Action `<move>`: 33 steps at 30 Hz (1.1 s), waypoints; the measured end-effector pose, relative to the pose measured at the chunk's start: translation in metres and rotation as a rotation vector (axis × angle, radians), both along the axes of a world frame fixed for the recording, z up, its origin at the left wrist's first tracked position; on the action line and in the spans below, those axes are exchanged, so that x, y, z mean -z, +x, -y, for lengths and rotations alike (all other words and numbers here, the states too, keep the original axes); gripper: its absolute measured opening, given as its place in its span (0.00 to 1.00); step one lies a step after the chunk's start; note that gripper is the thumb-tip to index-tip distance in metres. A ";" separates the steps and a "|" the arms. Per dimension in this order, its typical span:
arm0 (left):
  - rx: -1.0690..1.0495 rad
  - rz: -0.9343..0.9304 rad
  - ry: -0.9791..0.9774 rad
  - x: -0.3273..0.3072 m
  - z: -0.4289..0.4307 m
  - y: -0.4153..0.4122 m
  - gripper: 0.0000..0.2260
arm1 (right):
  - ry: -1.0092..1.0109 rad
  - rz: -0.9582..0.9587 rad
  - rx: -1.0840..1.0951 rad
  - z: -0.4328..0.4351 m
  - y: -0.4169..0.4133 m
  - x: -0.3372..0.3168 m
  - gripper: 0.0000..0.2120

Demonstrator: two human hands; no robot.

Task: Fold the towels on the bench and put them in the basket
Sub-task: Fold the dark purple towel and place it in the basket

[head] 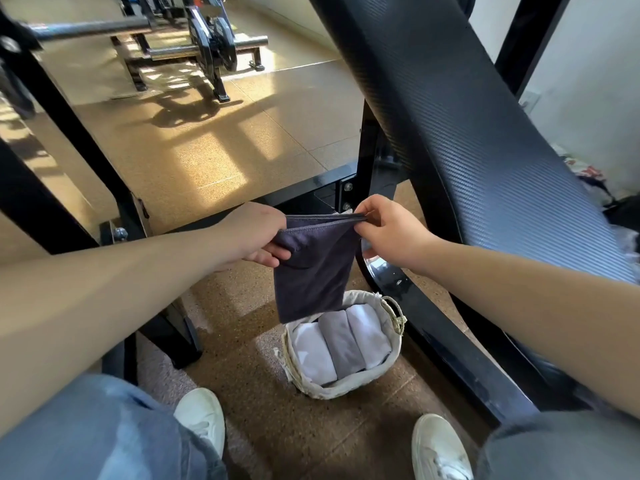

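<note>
Knees in light blue jeans (pixel 104 431) and two white sneakers (pixel 202 415) fill the bottom edge. Just beyond them, on the speckled brown floor (pixel 256 368), stands a small round woven basket (pixel 346 389) with pale cloth lining. Three folded towels (pixel 341 344), white, grey and white, lie side by side in it. Above its far rim hangs a folded dark navy towel (pixel 311 271). The left hand (pixel 256 237) grips its upper left corner, and the right hand (pixel 388 230) pinches the upper right corner. On the right slopes the black padded bench (pixel 467 133). Far behind, a steel barbell (pixel 207 46) lies in sunlight.
</note>
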State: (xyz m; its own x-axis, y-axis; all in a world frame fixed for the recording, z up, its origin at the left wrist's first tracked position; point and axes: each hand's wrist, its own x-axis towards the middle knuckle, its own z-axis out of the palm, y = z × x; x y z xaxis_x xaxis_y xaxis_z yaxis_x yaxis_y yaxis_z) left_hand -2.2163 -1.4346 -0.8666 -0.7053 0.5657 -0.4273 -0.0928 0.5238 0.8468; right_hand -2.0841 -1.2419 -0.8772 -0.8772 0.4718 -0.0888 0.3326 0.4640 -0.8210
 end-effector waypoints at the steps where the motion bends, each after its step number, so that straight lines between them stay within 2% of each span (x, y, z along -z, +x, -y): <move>1: 0.007 0.024 0.017 0.000 0.000 -0.001 0.11 | -0.052 -0.009 0.019 0.001 0.000 0.000 0.06; 4: 0.135 0.058 0.072 0.000 0.005 -0.004 0.10 | -0.248 -0.024 0.062 0.003 -0.001 0.001 0.04; 6: 0.252 0.001 0.073 0.001 0.008 -0.006 0.10 | -0.349 -0.039 0.078 0.004 -0.002 0.001 0.05; 8: 0.269 -0.059 0.056 0.002 0.008 -0.006 0.09 | -0.382 -0.044 0.087 0.005 -0.004 0.003 0.06; 11: 0.215 -0.091 0.039 0.003 0.007 -0.004 0.07 | -0.389 -0.035 0.085 0.003 -0.004 0.006 0.06; 14: 0.189 -0.046 0.040 0.007 0.009 -0.005 0.10 | -0.359 0.008 0.024 -0.001 -0.002 0.006 0.12; 17: 0.173 0.010 0.067 0.009 0.011 -0.008 0.12 | -0.260 0.081 -0.049 0.000 -0.001 0.005 0.08; 20: 0.142 0.056 0.080 0.010 0.012 -0.012 0.15 | -0.342 0.090 -0.024 0.004 0.000 0.007 0.07; 24: 0.120 0.031 0.042 0.009 0.008 -0.008 0.10 | -0.450 0.047 0.025 0.006 -0.002 0.010 0.06; 26: 0.125 0.042 0.031 0.011 0.007 -0.006 0.13 | -0.452 0.041 0.039 0.007 -0.002 0.010 0.06; 31: 0.022 0.046 0.096 0.009 0.006 -0.009 0.21 | -0.347 -0.028 0.104 0.007 0.003 0.004 0.19; 33: -0.038 0.049 0.145 0.008 0.004 -0.010 0.23 | -0.250 -0.082 0.178 0.006 0.003 0.003 0.19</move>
State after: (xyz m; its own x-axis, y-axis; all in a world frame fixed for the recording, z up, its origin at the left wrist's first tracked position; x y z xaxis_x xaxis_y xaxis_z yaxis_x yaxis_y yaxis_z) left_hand -2.2261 -1.4388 -0.8743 -0.7076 0.5976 -0.3769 -0.1528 0.3914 0.9074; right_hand -2.0807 -1.2476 -0.8806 -0.7920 0.5908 -0.1543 0.3188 0.1845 -0.9297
